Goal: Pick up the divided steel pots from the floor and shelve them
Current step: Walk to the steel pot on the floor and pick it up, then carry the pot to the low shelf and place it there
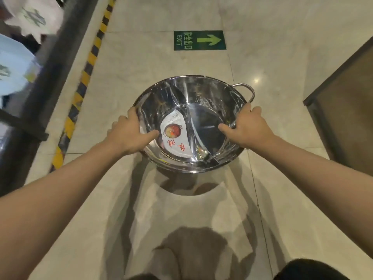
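Divided steel pot (201,110) was held above the floor (262,63), clear of it by its shadow. Left hand (129,134) and right hand (249,128) clamped opposite rims, thumbs inside. Judged rigid, light, slick; loop handle (245,90) offers a surer hold.

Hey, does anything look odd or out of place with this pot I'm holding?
One thing: a printed paper label still lies inside the left compartment of the divided steel pot, the other compartment being bare. Otherwise the pot looks undamaged, gripped at its rim by the left hand and right hand.
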Action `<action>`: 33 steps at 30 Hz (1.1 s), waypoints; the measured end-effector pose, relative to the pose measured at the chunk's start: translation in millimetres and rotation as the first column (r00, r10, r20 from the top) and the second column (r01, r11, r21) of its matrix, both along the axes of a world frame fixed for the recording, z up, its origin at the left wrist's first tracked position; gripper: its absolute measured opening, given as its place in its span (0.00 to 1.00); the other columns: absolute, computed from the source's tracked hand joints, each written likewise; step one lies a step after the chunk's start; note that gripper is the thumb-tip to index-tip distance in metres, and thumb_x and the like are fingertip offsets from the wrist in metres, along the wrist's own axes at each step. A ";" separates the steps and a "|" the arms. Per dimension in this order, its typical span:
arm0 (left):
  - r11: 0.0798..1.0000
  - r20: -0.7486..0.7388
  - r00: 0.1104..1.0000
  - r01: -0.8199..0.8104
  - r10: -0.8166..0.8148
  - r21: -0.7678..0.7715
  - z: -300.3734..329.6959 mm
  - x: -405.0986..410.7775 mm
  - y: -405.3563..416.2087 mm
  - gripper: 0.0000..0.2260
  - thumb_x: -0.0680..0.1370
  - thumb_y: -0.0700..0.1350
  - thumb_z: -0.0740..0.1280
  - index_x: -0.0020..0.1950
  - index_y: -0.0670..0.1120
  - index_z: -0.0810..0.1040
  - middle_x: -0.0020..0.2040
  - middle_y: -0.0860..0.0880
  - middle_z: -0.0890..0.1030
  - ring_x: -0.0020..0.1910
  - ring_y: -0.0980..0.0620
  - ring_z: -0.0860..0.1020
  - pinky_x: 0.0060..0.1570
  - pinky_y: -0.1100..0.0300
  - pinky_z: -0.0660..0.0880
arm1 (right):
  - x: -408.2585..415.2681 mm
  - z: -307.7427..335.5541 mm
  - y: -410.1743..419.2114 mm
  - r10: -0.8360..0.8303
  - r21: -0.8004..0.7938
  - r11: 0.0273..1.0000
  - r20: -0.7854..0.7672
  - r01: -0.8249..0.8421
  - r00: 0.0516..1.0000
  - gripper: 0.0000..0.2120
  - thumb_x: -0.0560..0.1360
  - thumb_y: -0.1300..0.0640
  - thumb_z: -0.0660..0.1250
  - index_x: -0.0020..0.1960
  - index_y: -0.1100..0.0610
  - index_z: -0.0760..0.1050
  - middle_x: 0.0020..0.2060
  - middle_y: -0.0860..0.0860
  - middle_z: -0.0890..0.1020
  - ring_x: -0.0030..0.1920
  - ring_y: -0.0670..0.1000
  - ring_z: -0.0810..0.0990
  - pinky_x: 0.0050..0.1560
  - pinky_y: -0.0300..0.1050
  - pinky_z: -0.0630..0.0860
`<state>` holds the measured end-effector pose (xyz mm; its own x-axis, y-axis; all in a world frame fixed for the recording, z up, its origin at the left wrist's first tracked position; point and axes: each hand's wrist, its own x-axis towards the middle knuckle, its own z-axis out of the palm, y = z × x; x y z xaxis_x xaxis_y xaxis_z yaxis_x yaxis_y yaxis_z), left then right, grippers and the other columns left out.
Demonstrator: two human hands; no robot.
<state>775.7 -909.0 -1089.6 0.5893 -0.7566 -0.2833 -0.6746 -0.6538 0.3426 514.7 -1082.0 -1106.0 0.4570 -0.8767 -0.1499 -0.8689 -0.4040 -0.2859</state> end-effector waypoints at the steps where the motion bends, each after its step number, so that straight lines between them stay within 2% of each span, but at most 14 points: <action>1: 1.000 -0.011 1.000 0.006 -0.006 0.002 33.7 -3.8 -3.2 0.47 0.63 0.70 0.66 0.74 0.47 0.58 0.66 0.38 0.74 0.63 0.34 0.74 0.61 0.39 0.72 | -5.5 33.0 0.6 -0.017 0.022 1.000 0.016 0.016 1.000 0.47 0.71 0.34 0.66 0.71 0.70 0.57 0.62 0.67 0.68 0.56 0.65 0.75 0.46 0.50 0.72; 2: 1.000 -0.010 1.000 -0.010 0.010 -0.018 38.8 -5.8 -2.2 0.47 0.63 0.70 0.66 0.74 0.46 0.58 0.66 0.39 0.74 0.62 0.35 0.74 0.61 0.39 0.73 | -6.5 38.2 2.6 -0.018 0.032 0.999 0.028 0.017 0.999 0.46 0.71 0.34 0.66 0.70 0.70 0.58 0.60 0.67 0.68 0.55 0.65 0.75 0.45 0.50 0.71; 4: 1.000 0.011 1.000 0.004 -0.004 -0.017 126.3 -13.1 -12.5 0.46 0.64 0.69 0.67 0.73 0.44 0.59 0.64 0.39 0.76 0.60 0.35 0.76 0.58 0.40 0.75 | -21.4 122.2 3.8 -0.060 0.046 0.997 0.044 0.058 0.997 0.44 0.71 0.36 0.67 0.68 0.70 0.61 0.59 0.67 0.70 0.56 0.65 0.74 0.45 0.49 0.70; 5: 1.000 0.015 1.000 -0.007 0.007 -0.021 132.3 -13.9 -11.6 0.45 0.65 0.69 0.67 0.72 0.43 0.60 0.63 0.39 0.76 0.59 0.35 0.76 0.57 0.40 0.76 | -22.9 127.9 6.9 -0.030 0.033 0.999 0.053 0.028 0.998 0.42 0.72 0.36 0.67 0.67 0.71 0.62 0.58 0.67 0.71 0.57 0.65 0.72 0.45 0.50 0.70; 7: 0.999 0.041 0.999 0.035 -0.033 -0.034 233.1 -23.3 -26.2 0.40 0.68 0.67 0.67 0.69 0.42 0.64 0.61 0.39 0.78 0.57 0.37 0.77 0.55 0.41 0.77 | -40.9 226.7 4.5 -0.035 0.006 0.999 0.062 0.035 0.997 0.40 0.73 0.37 0.66 0.64 0.73 0.65 0.55 0.66 0.72 0.59 0.64 0.69 0.44 0.50 0.68; 8: 0.997 0.027 0.999 0.047 -0.046 -0.056 241.4 -23.9 -25.5 0.38 0.69 0.66 0.67 0.68 0.42 0.67 0.60 0.39 0.78 0.57 0.38 0.78 0.55 0.42 0.77 | -40.5 234.6 6.6 0.002 -0.020 1.000 0.067 0.000 0.998 0.39 0.74 0.37 0.66 0.63 0.73 0.65 0.54 0.65 0.73 0.59 0.65 0.69 0.44 0.49 0.67; 10: 0.992 0.032 0.995 0.094 -0.092 -0.085 346.1 -38.6 -37.4 0.34 0.71 0.64 0.68 0.67 0.41 0.70 0.59 0.40 0.80 0.56 0.39 0.78 0.55 0.43 0.78 | -60.5 343.9 2.1 -0.029 -0.033 0.999 0.060 0.031 0.998 0.39 0.74 0.38 0.66 0.62 0.74 0.66 0.54 0.66 0.73 0.58 0.65 0.69 0.43 0.49 0.66; 12: 0.983 0.078 0.991 0.123 -0.113 -0.139 405.4 -48.1 -39.3 0.33 0.72 0.63 0.68 0.65 0.40 0.72 0.57 0.39 0.80 0.55 0.38 0.78 0.54 0.44 0.77 | -71.5 405.8 -0.7 0.001 -0.091 0.996 0.047 0.003 0.999 0.39 0.74 0.37 0.66 0.61 0.73 0.68 0.55 0.66 0.73 0.59 0.66 0.69 0.45 0.50 0.67; 16: 0.975 0.120 0.981 0.167 -0.150 -0.147 558.6 -72.6 -44.3 0.30 0.71 0.64 0.68 0.60 0.40 0.76 0.52 0.40 0.82 0.50 0.40 0.79 0.46 0.52 0.74 | -96.8 572.3 -3.9 0.037 -0.125 0.991 -0.048 -0.043 0.998 0.35 0.75 0.35 0.63 0.48 0.71 0.76 0.53 0.66 0.73 0.57 0.67 0.70 0.45 0.49 0.65; 18: 0.967 0.126 0.981 0.170 -0.148 -0.191 614.9 -80.0 -40.9 0.28 0.71 0.64 0.68 0.56 0.41 0.78 0.50 0.40 0.82 0.48 0.40 0.79 0.46 0.51 0.76 | -103.6 628.6 -3.7 0.057 -0.160 0.985 -0.035 -0.062 0.998 0.34 0.75 0.35 0.62 0.36 0.68 0.73 0.46 0.63 0.74 0.52 0.65 0.71 0.45 0.49 0.64; 21: 0.970 0.124 0.985 0.142 -0.119 -0.197 712.6 -93.8 -35.8 0.29 0.71 0.64 0.68 0.58 0.40 0.77 0.51 0.40 0.81 0.51 0.39 0.79 0.52 0.45 0.78 | -112.9 725.2 1.1 0.089 -0.195 0.976 -0.046 -0.097 0.995 0.34 0.75 0.35 0.62 0.25 0.62 0.66 0.28 0.56 0.69 0.33 0.54 0.66 0.45 0.49 0.61; 23: 0.969 0.124 0.985 0.145 -0.122 -0.198 772.8 -98.0 -33.4 0.28 0.71 0.64 0.68 0.56 0.41 0.79 0.50 0.41 0.83 0.48 0.41 0.80 0.50 0.48 0.78 | -117.1 782.1 5.5 0.100 -0.218 0.969 -0.088 -0.117 0.991 0.33 0.75 0.35 0.62 0.24 0.61 0.65 0.25 0.54 0.68 0.28 0.51 0.62 0.45 0.48 0.62; 28: 0.967 0.112 0.983 0.165 -0.146 -0.192 894.7 -94.0 -24.7 0.22 0.71 0.65 0.66 0.43 0.46 0.81 0.38 0.48 0.84 0.34 0.52 0.80 0.32 0.59 0.71 | -118.3 898.0 9.0 0.142 -0.273 0.947 -0.109 -0.167 0.984 0.33 0.74 0.33 0.61 0.26 0.60 0.68 0.24 0.53 0.71 0.27 0.51 0.68 0.40 0.47 0.64; 33: 0.961 0.177 0.975 0.168 -0.131 -0.218 973.0 -78.8 -14.4 0.32 0.64 0.72 0.63 0.46 0.43 0.79 0.40 0.44 0.83 0.37 0.47 0.81 0.41 0.50 0.79 | -97.6 971.4 12.0 0.157 -0.355 0.914 -0.137 -0.196 0.978 0.34 0.75 0.31 0.57 0.27 0.60 0.69 0.27 0.53 0.72 0.30 0.51 0.67 0.47 0.51 0.64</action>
